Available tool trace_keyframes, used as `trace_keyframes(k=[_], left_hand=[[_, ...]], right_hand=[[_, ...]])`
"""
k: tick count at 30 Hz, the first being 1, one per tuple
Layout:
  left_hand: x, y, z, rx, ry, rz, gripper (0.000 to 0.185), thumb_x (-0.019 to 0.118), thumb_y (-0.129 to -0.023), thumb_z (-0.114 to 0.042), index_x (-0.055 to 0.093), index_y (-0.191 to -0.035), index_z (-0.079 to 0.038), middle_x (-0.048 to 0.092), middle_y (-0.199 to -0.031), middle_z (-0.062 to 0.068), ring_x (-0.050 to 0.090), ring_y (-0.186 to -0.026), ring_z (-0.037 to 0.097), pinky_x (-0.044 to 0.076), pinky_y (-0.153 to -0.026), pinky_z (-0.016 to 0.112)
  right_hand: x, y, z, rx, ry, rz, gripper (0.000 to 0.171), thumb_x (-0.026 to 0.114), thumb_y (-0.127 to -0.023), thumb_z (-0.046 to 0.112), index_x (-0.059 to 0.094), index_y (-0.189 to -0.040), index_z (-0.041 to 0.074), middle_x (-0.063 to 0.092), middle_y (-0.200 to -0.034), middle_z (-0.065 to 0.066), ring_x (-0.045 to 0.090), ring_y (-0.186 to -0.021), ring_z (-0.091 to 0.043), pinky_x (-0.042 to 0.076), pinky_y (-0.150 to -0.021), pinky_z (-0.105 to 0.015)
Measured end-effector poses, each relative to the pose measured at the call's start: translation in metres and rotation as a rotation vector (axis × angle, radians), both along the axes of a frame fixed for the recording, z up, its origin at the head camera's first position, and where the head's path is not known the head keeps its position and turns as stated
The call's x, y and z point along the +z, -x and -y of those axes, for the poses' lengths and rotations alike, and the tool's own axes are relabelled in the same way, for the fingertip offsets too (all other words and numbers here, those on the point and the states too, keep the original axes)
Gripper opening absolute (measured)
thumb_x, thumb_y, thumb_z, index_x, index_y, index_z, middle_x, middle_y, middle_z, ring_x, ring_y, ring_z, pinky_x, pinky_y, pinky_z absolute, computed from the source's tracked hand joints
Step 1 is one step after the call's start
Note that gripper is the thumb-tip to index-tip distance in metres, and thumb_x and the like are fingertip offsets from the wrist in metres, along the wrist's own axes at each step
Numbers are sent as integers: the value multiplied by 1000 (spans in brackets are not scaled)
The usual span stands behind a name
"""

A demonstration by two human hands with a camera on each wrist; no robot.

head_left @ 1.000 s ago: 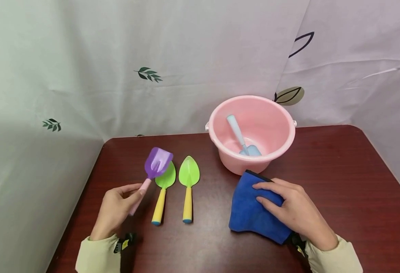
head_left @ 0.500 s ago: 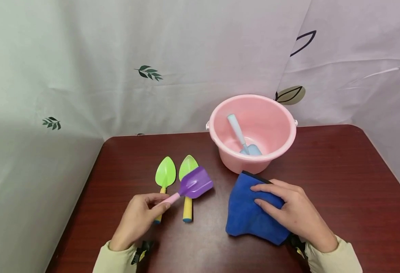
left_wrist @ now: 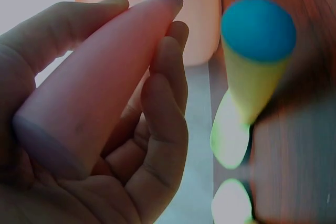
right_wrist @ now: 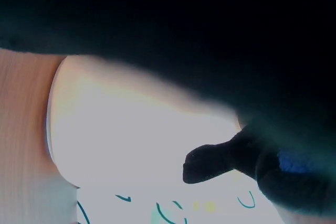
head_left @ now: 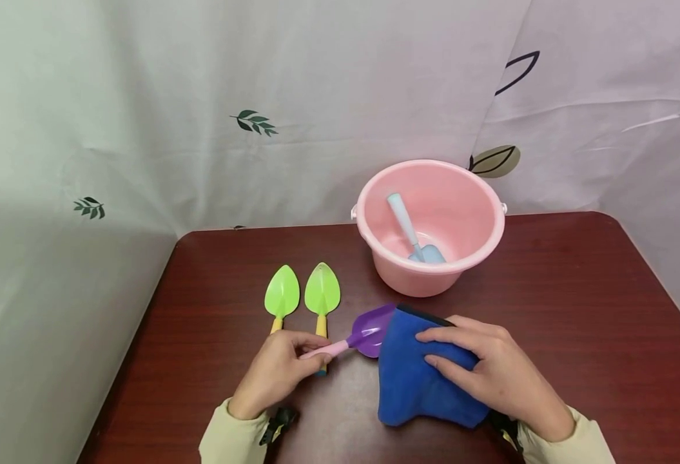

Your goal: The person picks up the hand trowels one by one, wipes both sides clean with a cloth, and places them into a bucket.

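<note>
My left hand (head_left: 276, 367) holds a toy shovel by its pink handle (left_wrist: 100, 82), fingers and thumb wrapped about it. Its purple blade (head_left: 369, 332) points right, and the blade's tip is hidden at the left edge of a blue cloth (head_left: 409, 367) with dark trim. The cloth is gripped by my right hand (head_left: 490, 367), with thumb and forefinger lying on its front; the other fingers are mostly hidden. In the right wrist view the dark, blurred cloth (right_wrist: 210, 40) covers much of the picture. Whether blade and cloth press together I cannot tell.
Two green trowels with yellow handles, a left one (head_left: 282, 293) and a right one (head_left: 322, 290), lie behind my left hand. A pink bucket (head_left: 415, 277) stands at the table's back, with a light-blue shovel (head_left: 403, 219) inside. Pale patterned fabric (head_left: 316, 96) hangs behind the dark-red table (head_left: 577, 290).
My left hand has carried the purple shovel rightward, past the green trowels and up to the cloth. The right hand with the cloth has shifted slightly left and nearer.
</note>
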State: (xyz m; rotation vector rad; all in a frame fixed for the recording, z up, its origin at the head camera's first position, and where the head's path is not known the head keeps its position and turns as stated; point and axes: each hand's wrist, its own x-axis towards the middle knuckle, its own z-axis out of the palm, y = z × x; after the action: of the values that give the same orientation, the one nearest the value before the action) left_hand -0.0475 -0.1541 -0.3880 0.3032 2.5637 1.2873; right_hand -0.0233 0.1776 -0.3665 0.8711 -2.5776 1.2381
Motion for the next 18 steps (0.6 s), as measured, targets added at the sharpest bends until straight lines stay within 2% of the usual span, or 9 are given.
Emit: trace_keyframes(k=[5,10,14,18], left_hand=[[-2,2,-13,-78,6,-39,12,80,-83,-12,80,-94,-13,71,-81,-10,59,-68,2,49,-60,21],[-1,2,-21,-150,21,-46,12,79,-82,-13,80,-94,-16,69,-75,-15,58,-65,2,48,-57,22],[1,2,-25,-182,16,-32,11,78,-83,-15,80,-93,-18,66,-71,-17,58,-62,2,48,-55,23],[4,1,-28,-198,4,-3,11,78,-83,-16,80,-93,-19,68,-74,-17,61,-65,3,50,-57,24]], right_hand=[[0,-2,3,19,23,-13,47,84,-80,8,72,-120,27,67,-114,11,64,-97,-5,50,-75,-14],[-4,0,8,-11,5,-63,46,86,-79,13,72,-121,26,66,-111,11,63,-93,-3,48,-75,-13],[-10,2,13,-43,-51,-150,43,87,-79,28,73,-119,27,65,-112,10,65,-93,-5,51,-77,-17],[-16,4,18,-69,-117,-283,48,88,-76,41,73,-119,25,66,-112,4,66,-92,-12,56,-74,-30]])
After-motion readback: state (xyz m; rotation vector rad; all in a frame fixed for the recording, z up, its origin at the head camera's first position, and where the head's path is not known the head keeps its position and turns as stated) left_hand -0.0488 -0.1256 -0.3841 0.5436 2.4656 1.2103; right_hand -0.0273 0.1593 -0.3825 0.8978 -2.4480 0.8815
